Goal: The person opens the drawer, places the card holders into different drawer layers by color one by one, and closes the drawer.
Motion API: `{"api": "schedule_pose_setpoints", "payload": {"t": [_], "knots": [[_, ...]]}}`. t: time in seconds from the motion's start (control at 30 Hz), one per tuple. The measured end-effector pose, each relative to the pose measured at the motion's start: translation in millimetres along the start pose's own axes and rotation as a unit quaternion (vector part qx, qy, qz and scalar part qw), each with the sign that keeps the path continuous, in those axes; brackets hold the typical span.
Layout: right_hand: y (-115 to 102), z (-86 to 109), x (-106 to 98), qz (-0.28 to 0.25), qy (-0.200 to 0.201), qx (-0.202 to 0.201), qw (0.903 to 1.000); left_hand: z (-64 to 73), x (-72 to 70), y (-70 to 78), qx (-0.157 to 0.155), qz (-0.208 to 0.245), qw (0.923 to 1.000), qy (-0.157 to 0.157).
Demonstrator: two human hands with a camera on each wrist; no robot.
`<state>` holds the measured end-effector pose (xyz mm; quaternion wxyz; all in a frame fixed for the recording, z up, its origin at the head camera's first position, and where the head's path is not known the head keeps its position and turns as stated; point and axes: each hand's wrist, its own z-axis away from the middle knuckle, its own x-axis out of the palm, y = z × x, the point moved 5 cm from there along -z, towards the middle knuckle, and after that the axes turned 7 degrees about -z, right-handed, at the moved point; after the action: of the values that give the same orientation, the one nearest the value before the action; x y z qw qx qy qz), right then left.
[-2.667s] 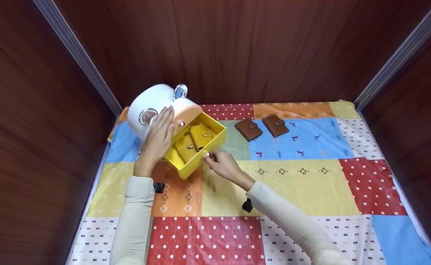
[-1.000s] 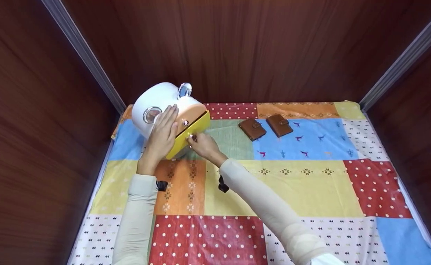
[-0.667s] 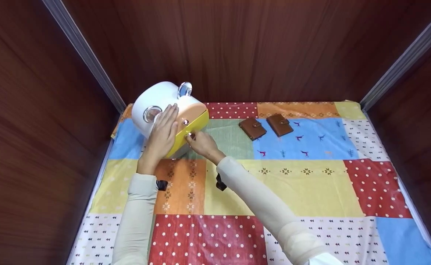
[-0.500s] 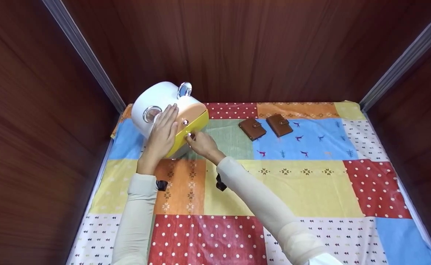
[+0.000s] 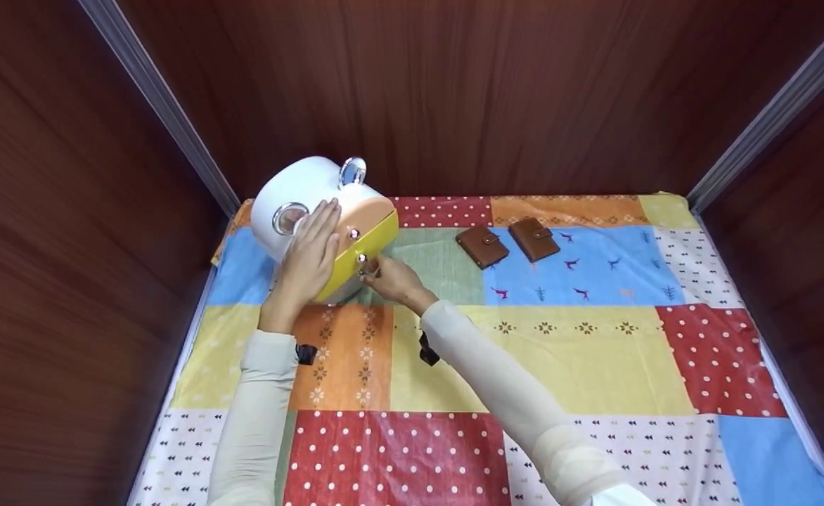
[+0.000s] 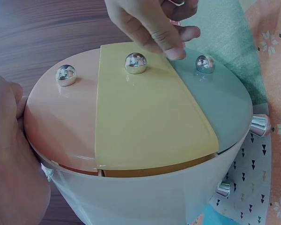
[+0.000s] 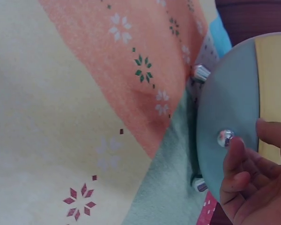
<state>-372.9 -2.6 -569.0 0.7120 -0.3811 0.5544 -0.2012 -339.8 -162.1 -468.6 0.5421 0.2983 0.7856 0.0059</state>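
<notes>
A white rounded drawer box (image 5: pixel 299 184) stands at the table's back left, with orange (image 6: pixel 61 122), yellow (image 6: pixel 145 112) and grey-green (image 6: pixel 213 98) drawer fronts. My left hand (image 5: pixel 308 249) rests with extended fingers against the box's upper side. The yellow drawer is pushed in, with a thin gap along one edge in the left wrist view. My right hand (image 5: pixel 394 279) is at the grey-green drawer's silver knob (image 7: pixel 225 138), its thumb and fingers apart, a fingertip beside the knob; whether it touches is unclear. The wallets inside the yellow drawer are hidden.
Two brown snap wallets, a left one (image 5: pixel 482 246) and a right one (image 5: pixel 534 239), lie right of the box. A patchwork cloth (image 5: pixel 567 358) covers the table. Dark wooden panels (image 5: pixel 489 98) enclose the back and sides. Silver feet (image 6: pixel 260 125) stick out under the box.
The yellow drawer, earlier pulled out with yellow wallets in it, has been pushed in by my right hand. That hand has let go of its knob and moved down. The left hand stays on the box.
</notes>
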Motion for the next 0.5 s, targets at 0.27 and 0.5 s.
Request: {"api": "schedule_pose_setpoints", "payload": {"t": [0.27,0.5], "knots": [[10,0.7,12,0.018,0.017,0.038,0.9989,0.3,-3.0,0.7,0.006,-0.021,0.9997,-0.010],[18,-1.2,25,0.038,0.017,0.072,0.9965,1.1,-4.1,0.7,-0.001,-0.025,0.9995,-0.018]]}}
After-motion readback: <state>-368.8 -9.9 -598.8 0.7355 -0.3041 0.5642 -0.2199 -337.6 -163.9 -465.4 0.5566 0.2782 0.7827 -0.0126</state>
